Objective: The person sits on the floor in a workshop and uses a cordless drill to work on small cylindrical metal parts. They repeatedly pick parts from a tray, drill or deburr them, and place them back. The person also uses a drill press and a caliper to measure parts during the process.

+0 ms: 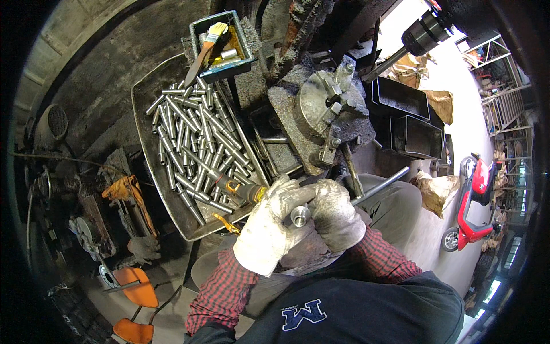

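Both my hands wear dirty white work gloves and meet over my lap. My left hand [268,226] and my right hand [337,213] together hold a short silver metal tube [299,215], its open round end facing up at me. Just left of my hands a metal tray [150,150] carries several similar silver rods [197,137] in a loose pile. A yellow-handled tool [243,190] lies at the tray's near edge, close to my left glove. Ahead of my hands sits a grimy lathe chuck [319,103] with steel jaws.
A green tin [220,43] with a paintbrush [206,47] stands behind the tray. Black metal boxes [409,117] lie to the right of the chuck, with a drill chuck [423,33] above. A long steel bar [381,184] crosses near my right hand. A red scooter [472,200] is parked at right.
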